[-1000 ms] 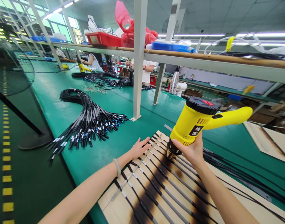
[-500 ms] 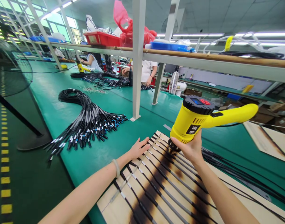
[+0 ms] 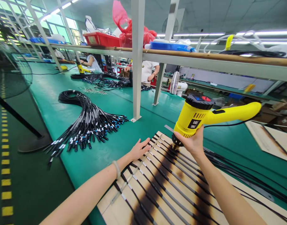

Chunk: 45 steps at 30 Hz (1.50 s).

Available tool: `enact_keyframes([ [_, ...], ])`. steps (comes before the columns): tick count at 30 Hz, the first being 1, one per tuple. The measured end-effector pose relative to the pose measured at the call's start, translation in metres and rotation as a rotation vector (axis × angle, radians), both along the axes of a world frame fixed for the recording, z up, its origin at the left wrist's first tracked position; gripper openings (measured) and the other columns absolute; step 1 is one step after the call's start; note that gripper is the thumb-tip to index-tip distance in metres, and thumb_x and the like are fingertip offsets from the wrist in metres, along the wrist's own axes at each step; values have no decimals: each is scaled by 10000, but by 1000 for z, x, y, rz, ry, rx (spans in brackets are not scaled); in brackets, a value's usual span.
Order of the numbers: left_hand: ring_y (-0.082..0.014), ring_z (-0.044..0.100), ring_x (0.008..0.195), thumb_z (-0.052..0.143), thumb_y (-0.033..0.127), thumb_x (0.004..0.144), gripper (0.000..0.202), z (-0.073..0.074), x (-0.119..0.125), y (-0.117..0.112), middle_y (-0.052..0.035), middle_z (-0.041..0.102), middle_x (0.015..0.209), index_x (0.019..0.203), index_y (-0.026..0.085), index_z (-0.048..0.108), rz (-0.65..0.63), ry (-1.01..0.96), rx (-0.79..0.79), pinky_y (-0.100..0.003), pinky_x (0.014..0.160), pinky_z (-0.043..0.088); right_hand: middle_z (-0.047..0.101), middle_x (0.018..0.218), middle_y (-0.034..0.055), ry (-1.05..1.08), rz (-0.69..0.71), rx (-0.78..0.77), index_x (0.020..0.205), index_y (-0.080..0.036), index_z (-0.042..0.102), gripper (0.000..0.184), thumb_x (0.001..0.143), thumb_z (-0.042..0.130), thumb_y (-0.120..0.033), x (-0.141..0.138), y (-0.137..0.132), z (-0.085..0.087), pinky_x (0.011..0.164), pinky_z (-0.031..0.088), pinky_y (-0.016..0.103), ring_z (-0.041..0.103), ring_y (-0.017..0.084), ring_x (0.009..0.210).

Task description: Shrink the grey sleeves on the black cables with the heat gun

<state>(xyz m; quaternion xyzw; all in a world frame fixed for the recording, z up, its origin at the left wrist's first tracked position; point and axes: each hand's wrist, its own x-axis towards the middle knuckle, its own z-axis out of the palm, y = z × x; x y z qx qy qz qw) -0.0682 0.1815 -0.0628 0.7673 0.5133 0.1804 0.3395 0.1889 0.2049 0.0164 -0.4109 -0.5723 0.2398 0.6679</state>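
Observation:
My right hand (image 3: 192, 140) is wrapped round the lower body of a yellow heat gun (image 3: 189, 120), its nozzle pointing down close over the cables. Beneath it, black and grey cables (image 3: 168, 178) lie side by side across a wooden board (image 3: 108, 207) with dark scorched bands. My left hand (image 3: 140, 149) rests with fingers stretched out on the cable ends at the board's left edge, near a clear strip that crosses the cables. Whether the nozzle touches a cable I cannot tell.
A bundle of finished-looking black cables (image 3: 84, 120) lies on the green table (image 3: 105, 159) at left. A white post (image 3: 136, 78) carries a shelf with a red tray (image 3: 101, 39). More loose cables (image 3: 242, 175) run along the right. A co-worker (image 3: 149, 72) stands beyond.
The heat gun, in my right hand, has shifted slightly to the right and toward the board's far end. My left hand stays in place.

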Motion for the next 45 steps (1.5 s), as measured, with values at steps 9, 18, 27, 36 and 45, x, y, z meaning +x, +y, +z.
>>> enact_keyframes([
  [9,-215,256,1389,197,641,883,747,-3,1,1,-84,256,1502,1457,165,234,14,-18,-12,-442,1163,-43,612,954,-2,27,58,24,1012,-259,417,678,486,843,-225,-14,-37,10,770,536,379,639,199,839],
  [18,-213,256,1389,214,622,880,736,-1,2,1,-88,271,1496,1449,155,240,25,-20,-18,-445,1164,-37,615,998,13,30,70,-2,1052,-252,412,715,484,845,-235,-13,-40,5,793,536,405,637,209,883],
  [27,-213,260,1388,206,630,864,779,-1,2,1,-110,270,1494,1445,112,241,18,-6,-19,-455,1161,-43,613,993,-3,37,107,-11,1051,-279,400,693,511,834,-247,-18,-41,5,789,533,412,640,214,876],
  [36,-220,240,1395,172,642,880,753,-1,1,1,-95,266,1499,1443,151,261,3,17,15,-466,1160,-33,580,982,28,-53,2,8,1007,-241,369,700,493,841,-299,-11,-15,5,815,521,409,617,215,900],
  [45,-221,227,1399,182,640,888,748,-3,-1,1,-98,244,1504,1445,146,258,-6,9,20,-472,1157,-30,578,996,21,-57,-29,-21,989,-242,344,721,476,845,-314,2,18,-6,787,518,407,628,223,887],
])
